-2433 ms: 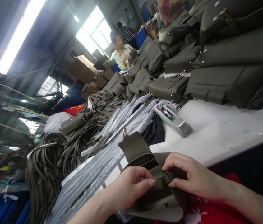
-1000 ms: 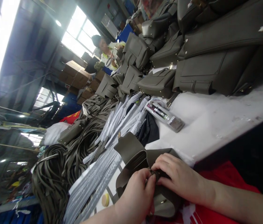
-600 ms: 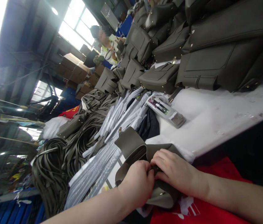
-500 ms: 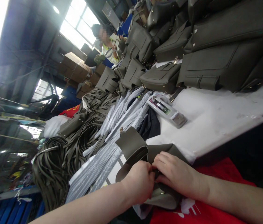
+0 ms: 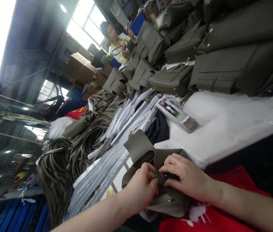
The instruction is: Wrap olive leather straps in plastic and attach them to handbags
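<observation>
An olive-grey leather handbag [image 5: 140,149] lies at the near edge of the white table [image 5: 226,122], its flap raised toward the table's middle. My left hand [image 5: 140,190] is closed, fingers pinched on a small strap piece of the bag [image 5: 161,177]. My right hand [image 5: 187,178] curls over the same spot from the right, its fingertips pressed onto the strap. The two hands touch each other over the bag. What the fingers grip beneath is partly hidden.
Bundles of olive straps [image 5: 61,164] and plastic-wrapped strips [image 5: 117,135] lie to the left. A flat packaged item [image 5: 177,115] rests mid-table. Finished olive bags [image 5: 226,61] are stacked at the back. A co-worker [image 5: 117,45] sits far off near cardboard boxes [image 5: 83,71]. Red cloth [image 5: 199,216] lies on my lap.
Both hands have drawn together over the bag's strap, from apart to touching. The bag's flap stays raised. The view has shifted slightly.
</observation>
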`<state>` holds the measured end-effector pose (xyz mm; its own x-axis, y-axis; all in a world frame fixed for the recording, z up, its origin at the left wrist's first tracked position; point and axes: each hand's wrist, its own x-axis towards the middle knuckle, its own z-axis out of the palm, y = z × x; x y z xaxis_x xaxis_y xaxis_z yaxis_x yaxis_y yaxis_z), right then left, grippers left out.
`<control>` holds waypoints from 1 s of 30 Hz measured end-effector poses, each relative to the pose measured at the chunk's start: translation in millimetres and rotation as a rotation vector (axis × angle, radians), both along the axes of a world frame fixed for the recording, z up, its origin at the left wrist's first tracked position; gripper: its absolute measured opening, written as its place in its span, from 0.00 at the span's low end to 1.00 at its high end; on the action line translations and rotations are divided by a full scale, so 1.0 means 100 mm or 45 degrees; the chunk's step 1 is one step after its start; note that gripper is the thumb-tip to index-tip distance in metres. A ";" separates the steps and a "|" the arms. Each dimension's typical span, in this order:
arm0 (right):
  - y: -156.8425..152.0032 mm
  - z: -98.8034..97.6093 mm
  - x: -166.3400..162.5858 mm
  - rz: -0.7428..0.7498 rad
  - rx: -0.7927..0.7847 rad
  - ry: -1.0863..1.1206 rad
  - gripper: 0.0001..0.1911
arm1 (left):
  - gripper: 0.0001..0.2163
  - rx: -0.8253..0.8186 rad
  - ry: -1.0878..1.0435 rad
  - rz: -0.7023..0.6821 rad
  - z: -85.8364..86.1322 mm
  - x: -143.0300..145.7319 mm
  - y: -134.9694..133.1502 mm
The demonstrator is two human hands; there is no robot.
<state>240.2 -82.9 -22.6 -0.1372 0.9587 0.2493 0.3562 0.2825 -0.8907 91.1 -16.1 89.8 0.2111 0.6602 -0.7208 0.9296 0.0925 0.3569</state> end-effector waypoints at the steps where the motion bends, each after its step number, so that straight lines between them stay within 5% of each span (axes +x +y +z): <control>1: 0.00 0.00 0.00 0.008 -0.001 -0.005 0.12 | 0.10 -0.012 0.004 -0.040 0.02 0.02 0.02; 6: -0.02 -0.05 -0.01 0.017 0.004 0.000 0.12 | 0.17 0.025 0.019 -0.275 -0.01 0.09 0.00; 11: -0.03 -0.06 0.07 -0.080 0.010 0.116 0.15 | 0.26 0.553 -0.031 -0.604 -0.18 0.00 -0.21; 16: -0.03 0.03 0.18 0.013 -0.023 0.242 0.13 | 0.12 0.590 -0.238 -0.576 -0.22 -0.09 -0.34; 22: 0.01 0.10 0.14 0.000 -0.113 0.167 0.10 | 0.12 0.547 -0.171 -0.512 -0.27 -0.10 -0.30; 30: 0.08 0.24 0.20 -0.003 -0.325 0.282 0.07 | 0.12 0.766 -0.241 -0.489 -0.51 -0.18 -0.41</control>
<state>260.2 -74.6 1.0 -0.1045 0.9942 0.0245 0.1468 0.0398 -0.9884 73.2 -57.3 39.1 0.5921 0.7841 -0.1859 0.7743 -0.4895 0.4011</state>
